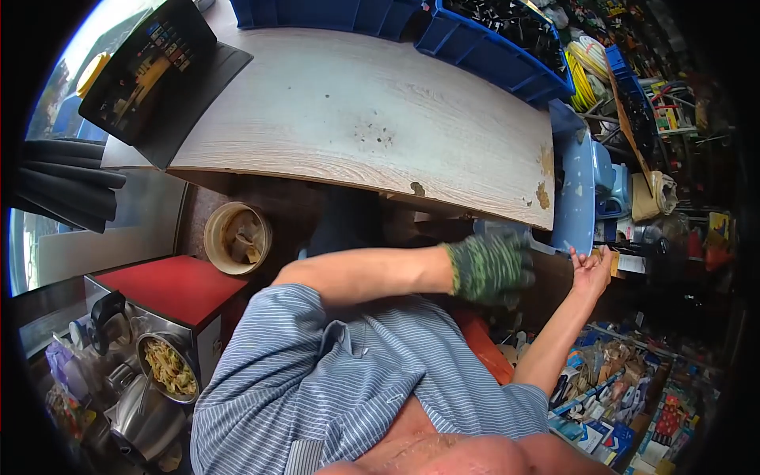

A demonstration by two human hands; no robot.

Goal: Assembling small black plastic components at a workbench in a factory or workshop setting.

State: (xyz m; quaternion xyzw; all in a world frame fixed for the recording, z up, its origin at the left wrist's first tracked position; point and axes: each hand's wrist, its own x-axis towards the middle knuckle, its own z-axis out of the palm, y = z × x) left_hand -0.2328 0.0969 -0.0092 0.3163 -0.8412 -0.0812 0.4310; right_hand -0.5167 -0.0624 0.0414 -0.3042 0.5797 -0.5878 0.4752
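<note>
My left hand [491,267], in a green and black knit glove, reaches across my body to the right, below the table's near edge. Motion smears its fingers, so I cannot tell what they hold, if anything. Farther right, my bare right hand [590,273] is raised palm up, its fingers apart and slightly bent. Its fingertips are at the near end of a blue panel [574,190] with pale specks, which stands along the table's right end. Whether they press on that edge is unclear. A small yellow and white box [625,264] lies just beyond this hand.
A worn pale wooden table [332,103] spans the front. Blue bins [491,59] at its back hold black parts; a tablet [150,71] stands at left. A round tub [215,237] is below. Left sits a food bowl [190,388]; right, packed goods [609,388].
</note>
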